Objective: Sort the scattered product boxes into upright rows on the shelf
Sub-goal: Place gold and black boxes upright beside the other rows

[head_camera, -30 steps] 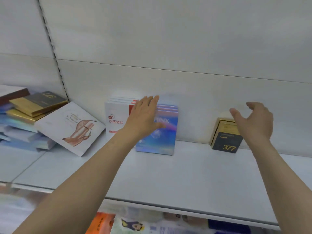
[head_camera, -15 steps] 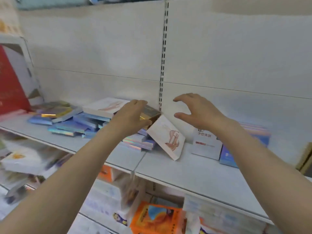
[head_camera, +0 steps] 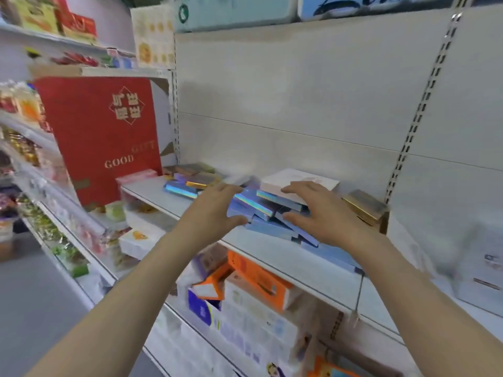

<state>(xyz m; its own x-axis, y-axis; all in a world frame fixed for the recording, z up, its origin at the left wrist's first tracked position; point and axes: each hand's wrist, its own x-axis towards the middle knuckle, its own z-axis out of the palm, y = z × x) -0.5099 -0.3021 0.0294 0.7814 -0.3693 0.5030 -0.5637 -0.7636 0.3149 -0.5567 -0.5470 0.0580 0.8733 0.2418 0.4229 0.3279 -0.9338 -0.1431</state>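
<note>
**Both hands spread over the heap of blue boxes**

The left hand (head_camera: 215, 210) and right hand (head_camera: 317, 210) reach in with fingers spread and relaxed, one at each side of the jumbled holographic blue boxes (head_camera: 268, 210), gripping nothing; whether they touch is unclear. The boxes lie flat and crisscrossed on the white shelf (head_camera: 163, 198). A white box (head_camera: 299, 182) lies on the heap, gold boxes (head_camera: 364, 206) just right, a red gift box (head_camera: 103, 137) stands left.

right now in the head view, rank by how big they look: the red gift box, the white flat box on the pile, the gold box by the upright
1. red gift box, by far the largest
2. white flat box, partly hidden by the right hand
3. gold box, smallest

The red box stands nearer the camera, so its true lead is unsure.
</note>
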